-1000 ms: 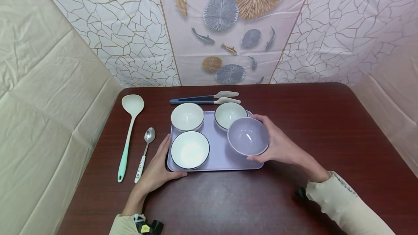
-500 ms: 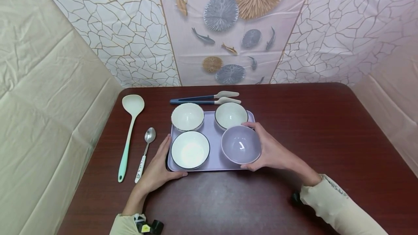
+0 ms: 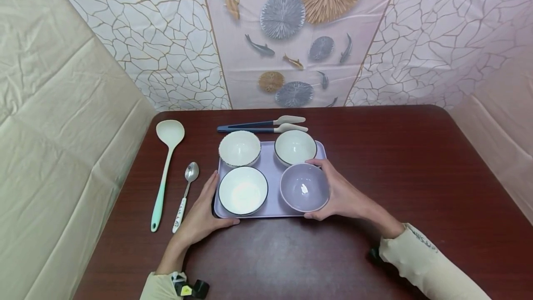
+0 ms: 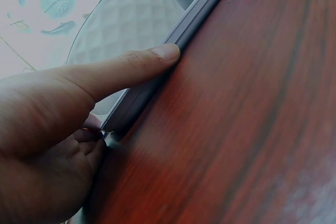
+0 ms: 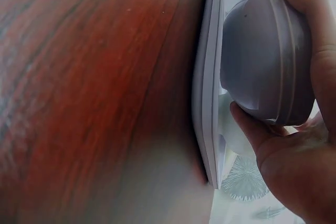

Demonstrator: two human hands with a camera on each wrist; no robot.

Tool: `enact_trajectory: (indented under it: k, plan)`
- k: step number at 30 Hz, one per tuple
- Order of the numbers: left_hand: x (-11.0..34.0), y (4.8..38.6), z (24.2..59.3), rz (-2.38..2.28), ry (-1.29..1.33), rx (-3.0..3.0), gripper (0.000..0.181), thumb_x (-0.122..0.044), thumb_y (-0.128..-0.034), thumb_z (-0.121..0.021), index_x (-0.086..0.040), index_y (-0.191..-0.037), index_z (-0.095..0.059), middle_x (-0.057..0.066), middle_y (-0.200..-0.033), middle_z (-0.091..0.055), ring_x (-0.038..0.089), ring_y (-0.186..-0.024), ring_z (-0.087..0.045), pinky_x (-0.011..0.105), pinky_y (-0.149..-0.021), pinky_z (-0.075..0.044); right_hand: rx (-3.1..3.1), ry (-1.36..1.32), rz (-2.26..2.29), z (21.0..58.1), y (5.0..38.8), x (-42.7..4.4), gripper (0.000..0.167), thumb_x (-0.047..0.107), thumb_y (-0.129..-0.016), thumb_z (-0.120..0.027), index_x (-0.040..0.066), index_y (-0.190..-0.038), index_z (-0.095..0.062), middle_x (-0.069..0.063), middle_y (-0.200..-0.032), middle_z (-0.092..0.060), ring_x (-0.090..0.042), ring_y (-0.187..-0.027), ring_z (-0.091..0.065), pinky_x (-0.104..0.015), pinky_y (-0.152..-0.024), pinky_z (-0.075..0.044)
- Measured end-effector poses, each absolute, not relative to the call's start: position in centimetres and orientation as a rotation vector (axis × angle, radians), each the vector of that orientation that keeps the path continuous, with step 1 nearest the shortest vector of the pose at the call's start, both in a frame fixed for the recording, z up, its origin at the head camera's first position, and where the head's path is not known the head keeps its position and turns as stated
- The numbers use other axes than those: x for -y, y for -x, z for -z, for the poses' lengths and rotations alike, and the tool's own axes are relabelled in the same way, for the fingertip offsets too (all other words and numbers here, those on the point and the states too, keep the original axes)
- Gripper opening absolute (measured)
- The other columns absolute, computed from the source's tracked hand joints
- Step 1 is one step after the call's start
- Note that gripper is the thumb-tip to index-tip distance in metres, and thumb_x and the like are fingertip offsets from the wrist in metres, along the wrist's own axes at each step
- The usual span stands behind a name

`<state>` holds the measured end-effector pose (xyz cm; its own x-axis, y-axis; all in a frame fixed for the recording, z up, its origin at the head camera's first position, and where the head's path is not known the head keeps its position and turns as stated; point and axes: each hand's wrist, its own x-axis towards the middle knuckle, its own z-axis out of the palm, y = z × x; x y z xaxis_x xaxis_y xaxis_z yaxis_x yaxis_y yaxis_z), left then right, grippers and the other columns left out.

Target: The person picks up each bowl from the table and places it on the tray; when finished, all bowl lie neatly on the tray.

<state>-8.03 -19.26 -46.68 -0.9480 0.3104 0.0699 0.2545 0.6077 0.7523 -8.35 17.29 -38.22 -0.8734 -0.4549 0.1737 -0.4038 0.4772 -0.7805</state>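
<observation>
My right hand (image 3: 343,194) grips a lavender bowl (image 3: 305,188) by its right side, thumb at the near rim and fingers at the far rim. The bowl is over the front right of a lavender tray (image 3: 272,175). In the right wrist view the bowl's base (image 5: 226,69) looks close to the tray; contact is hard to tell. With straight fingers along the left edge and the thumb on the front edge, my left hand (image 3: 197,221) touches the tray's front left corner. Beside it stands a white dark-rimmed bowl (image 3: 243,191), dimpled outside in the left wrist view.
At the tray's back are a white scalloped bowl (image 3: 239,148) and another dark-rimmed bowl (image 3: 295,147). Blue and beige tongs (image 3: 262,127) lie behind. A mint-handled ladle (image 3: 164,175) and a metal spoon (image 3: 186,193) lie on the left. The brown table (image 3: 395,152) extends right.
My right hand has carried the lavender bowl left and nearer, from the tray's right edge to over its front right part. The left hand has stayed at the tray's corner.
</observation>
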Motion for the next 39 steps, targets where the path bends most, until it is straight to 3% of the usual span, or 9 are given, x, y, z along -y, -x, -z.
enact_trajectory:
  k: [32, 39]
  plan:
    - [19.1, 8.1, 46.2, -1.302, -0.490, -2.709, 0.130, -0.048, -0.0633, -0.091, -0.011, -0.158, -0.009, 0.009, -0.162, -0.009, 0.027, -0.145, -0.017, 0.053, -0.107, -0.030, -2.518, 0.745, 1.415, 39.0, 8.1, -17.5, 0.113, 0.016, -0.060, -0.096, 0.000, -0.145, -0.024, -0.019, -0.139, -0.037, -0.034, -0.122, -0.043, -0.053, -0.098, -0.037]
    - [20.5, 7.7, 44.8, -1.264, -0.479, -2.602, 0.129, -0.048, -0.0639, -0.090, -0.011, -0.158, -0.010, 0.008, -0.163, -0.008, 0.026, -0.146, -0.013, 0.054, -0.108, -0.026, -2.519, 0.782, 1.359, 39.7, 8.4, -17.9, 0.119, 0.029, -0.061, -0.096, 0.005, -0.149, -0.021, -0.013, -0.145, -0.033, -0.027, -0.126, -0.040, -0.049, -0.100, -0.035]
